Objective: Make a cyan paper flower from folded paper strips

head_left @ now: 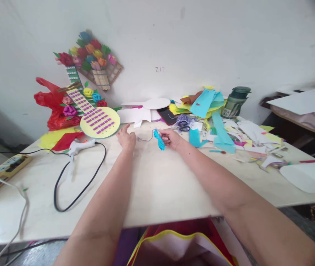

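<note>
My right hand pinches a small bright blue crepe-paper piece, gathered like a bow, above the middle of the table. A thin purple yarn trails from it toward the left. My left hand is held with its fingers apart and nothing in them, close to the right edge of a yellow guitar-shaped craft with purple strips. Left of that hand, a white hot glue gun lies on the table with its black cord looped.
Blue crepe paper, a ball of purple yarn, scissors and paper scraps crowd the right side. A green bottle stands behind them. A power strip lies at left. Paper flowers hang on the wall.
</note>
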